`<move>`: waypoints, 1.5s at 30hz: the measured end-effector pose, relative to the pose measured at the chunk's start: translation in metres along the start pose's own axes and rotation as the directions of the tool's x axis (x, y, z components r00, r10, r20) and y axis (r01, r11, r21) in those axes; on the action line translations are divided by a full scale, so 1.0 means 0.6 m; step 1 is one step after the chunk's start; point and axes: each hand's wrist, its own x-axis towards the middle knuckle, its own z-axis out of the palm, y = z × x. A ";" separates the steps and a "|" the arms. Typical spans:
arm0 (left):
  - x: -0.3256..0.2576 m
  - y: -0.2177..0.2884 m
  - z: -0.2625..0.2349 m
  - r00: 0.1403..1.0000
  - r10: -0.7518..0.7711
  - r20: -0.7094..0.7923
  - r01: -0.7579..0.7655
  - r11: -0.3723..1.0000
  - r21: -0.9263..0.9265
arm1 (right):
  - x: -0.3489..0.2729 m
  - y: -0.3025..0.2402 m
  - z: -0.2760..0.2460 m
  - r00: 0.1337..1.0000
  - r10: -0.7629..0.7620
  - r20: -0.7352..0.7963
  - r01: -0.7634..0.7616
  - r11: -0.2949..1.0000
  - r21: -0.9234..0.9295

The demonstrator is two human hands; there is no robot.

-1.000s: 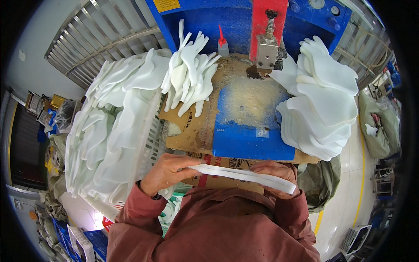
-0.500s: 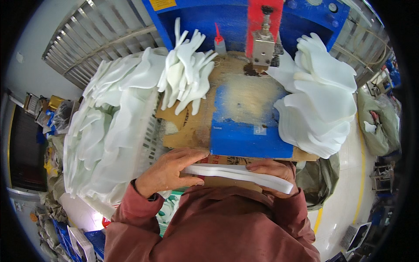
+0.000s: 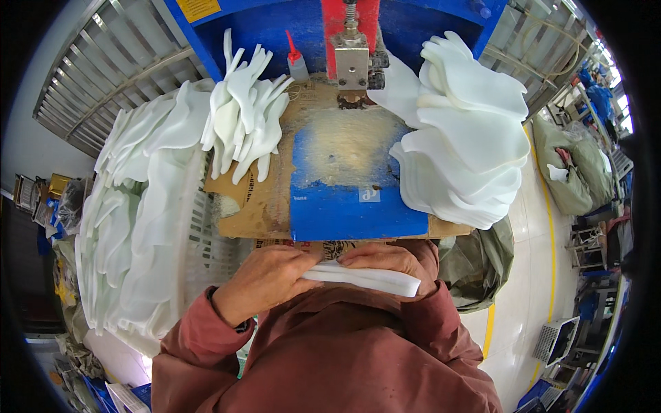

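Two hands (image 3: 265, 281) (image 3: 391, 259) on one white bundle (image 3: 375, 278)

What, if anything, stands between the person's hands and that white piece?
Nothing visible: the left hand grips the white piece at its left end, and the right hand holds it too, both in direct contact.

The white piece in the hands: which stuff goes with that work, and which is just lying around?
Seems to go with it:
- white piece, between left hand and right hand
- similar white shapes heaped at left
- white stack at right
- machine with a red arm, perhaps

Probably just lying about:
- grey-green sack at far right
- white crate at lower right
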 end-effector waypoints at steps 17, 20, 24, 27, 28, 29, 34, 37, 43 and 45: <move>0.043 0.008 -0.007 0.989 -0.013 0.149 0.011 1.000 0.012 | 0.008 0.003 0.004 0.995 0.103 0.009 -0.104 0.992 0.073; 0.058 -0.006 0.004 0.965 -0.016 0.262 0.014 1.000 0.011 | 0.010 0.008 0.005 0.992 0.122 0.014 -0.123 0.991 0.051; 0.060 -0.024 0.025 0.973 -0.042 0.227 0.043 0.999 -0.001 | -0.001 0.012 0.009 0.975 0.220 -0.042 -0.205 0.953 0.224; 0.054 -0.033 0.031 0.973 -0.053 0.223 0.052 0.999 0.009 | -0.007 0.015 0.010 0.980 0.173 -0.102 -0.135 0.943 0.305; 0.054 -0.034 0.031 0.972 -0.055 0.230 0.051 0.998 0.022 | -0.008 0.015 0.010 0.980 0.145 -0.137 -0.094 0.941 0.324; 0.053 -0.036 0.031 0.968 -0.065 0.243 0.063 0.998 0.016 | -0.009 0.015 0.010 0.981 0.142 -0.129 -0.090 0.935 0.344; 0.054 -0.036 0.028 0.957 -0.096 0.275 0.108 0.994 -0.029 | -0.008 0.013 0.011 0.976 0.187 -0.116 -0.119 0.893 0.433; 0.054 -0.033 0.027 0.957 -0.083 0.279 0.095 0.995 -0.030 | -0.009 0.012 0.012 0.969 0.221 -0.115 -0.147 0.879 0.454; 0.051 -0.028 0.023 0.929 -0.178 0.324 0.215 0.973 -0.081 | -0.015 0.018 0.017 0.965 0.214 -0.153 -0.105 0.847 0.521; 0.050 -0.028 0.025 0.927 -0.184 0.326 0.230 0.967 -0.108 | -0.016 0.020 0.018 0.956 0.242 -0.166 -0.127 0.850 0.511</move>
